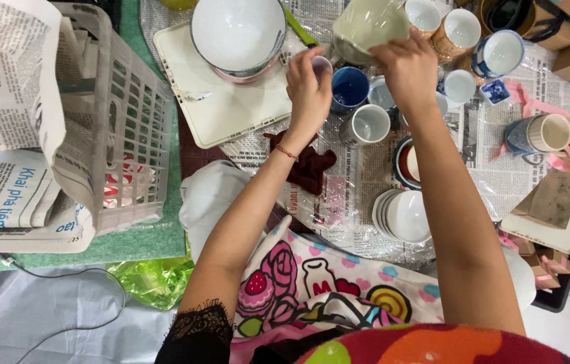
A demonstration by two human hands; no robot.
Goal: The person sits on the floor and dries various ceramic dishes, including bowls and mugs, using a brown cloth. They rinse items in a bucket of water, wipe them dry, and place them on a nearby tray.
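At the far middle of the bench [366, 176], over a sheet of clear plastic spread on newspaper, the person is working among a crowd of cups. The left hand [308, 84] is pinching a small pale cup [321, 65] between curled fingers, holding it just above the blue cup [350, 88]. The right hand [408, 64] is closing around the lower edge of a pale green pot [368, 25], which is hanging tilted above the white mugs [372, 123], its fingers bent but the full grip hidden from view.

The risk lies in how packed the far side is looking. The green pot is being carried by its rim alone, so it could slip and drop onto the mugs under it, chipping both. The small cup is being held by fingertips only and could fall into the blue cup. The right forearm is passing closely over the stack of white saucers [405, 216] and the red-lined bowl [406, 164], and a sideways sweep could knock them. The plastic sheet is looking slick and wrinkled, so anything set down carelessly could slide.
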